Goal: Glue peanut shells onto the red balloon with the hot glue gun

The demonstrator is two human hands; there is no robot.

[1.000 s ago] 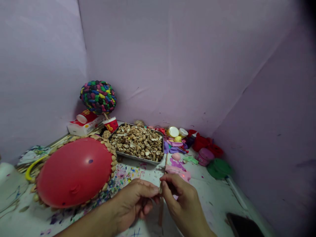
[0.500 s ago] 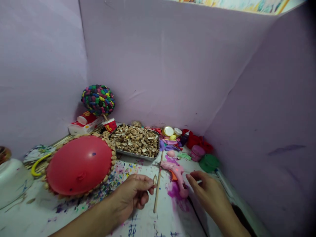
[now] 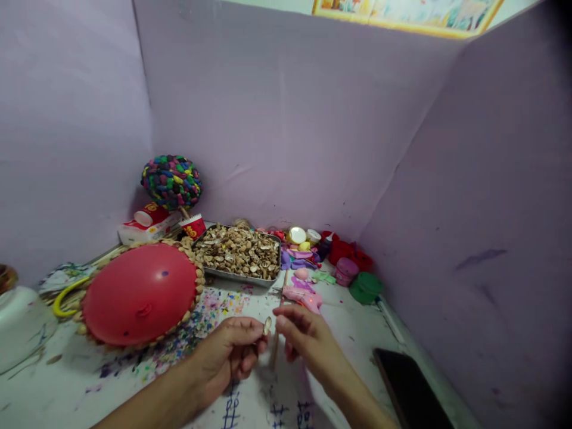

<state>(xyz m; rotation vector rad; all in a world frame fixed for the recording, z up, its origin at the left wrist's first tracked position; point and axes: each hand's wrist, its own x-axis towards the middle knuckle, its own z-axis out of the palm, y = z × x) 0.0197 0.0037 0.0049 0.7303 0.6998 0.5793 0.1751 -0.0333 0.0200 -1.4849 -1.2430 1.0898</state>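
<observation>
My left hand pinches a half pistachio shell between thumb and fingertips, its hollow side showing. Close by on the right is my right hand, its thumb and index finger apart and nothing visible between them; the other fingers curl under. Behind that hand lies a pink glue gun with a small red light, its handle hidden by the fingers. A thin wooden stick runs along the table under the gun's tip. To the left sits a red balloon ringed with glued-on shells.
A metal tray heaped with shells stands at the back. Beside it are a multicoloured ball on a stem, small pots, limp balloons and a green lid. A dark phone lies at right; a white jar at left.
My right hand has moved left from beside the glue gun to near the shell. My left hand still holds the shell. The view has shifted to the right, showing more of the phone.
</observation>
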